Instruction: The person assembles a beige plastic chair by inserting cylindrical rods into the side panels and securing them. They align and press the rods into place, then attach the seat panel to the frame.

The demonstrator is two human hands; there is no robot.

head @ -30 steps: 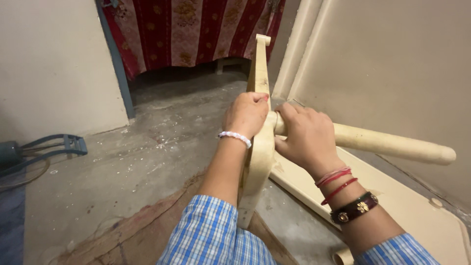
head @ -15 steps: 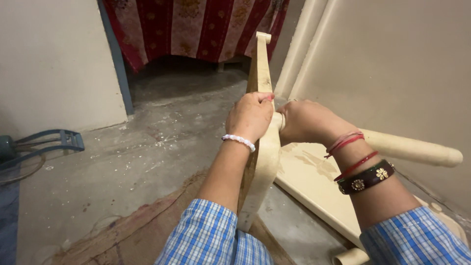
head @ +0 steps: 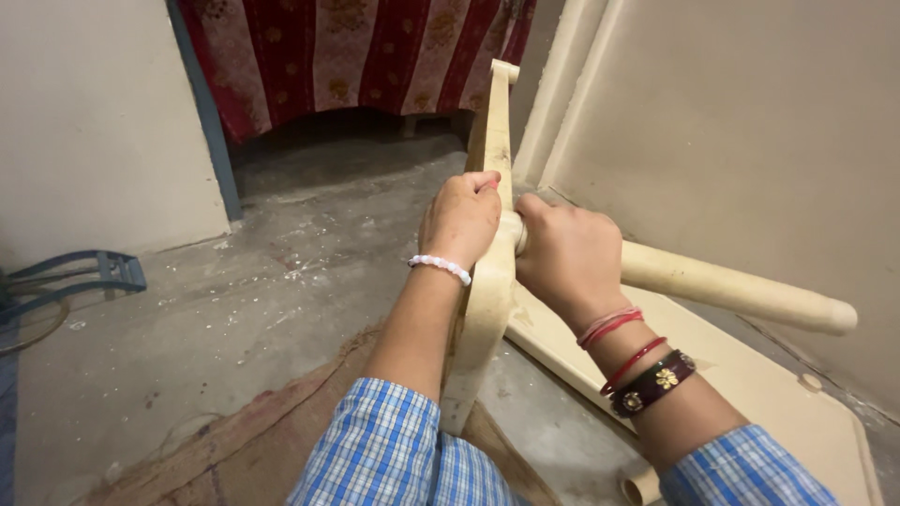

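Observation:
A cream plastic piece of furniture lies tipped on the concrete floor. Its flat curved bar [head: 491, 141] stands upright in front of me, and a round leg [head: 731, 290] sticks out from it to the right. My left hand [head: 461, 217] is closed around the bar where the leg joins it. My right hand [head: 565, 253] grips the base of the round leg right beside that joint. A white bead bracelet sits on my left wrist; red and dark bangles sit on my right.
The furniture's flat cream panel [head: 778, 394] lies on the floor against the beige wall at right. A red patterned curtain [head: 347, 52] hangs at the back. A blue metal frame [head: 80, 276] rests at far left. A brown mat [head: 253, 440] is under my arms.
My right hand has turned on the leg's base, the wrist rolling over and back, while my left hand has kept its hold on the bar. The view shifted slightly.

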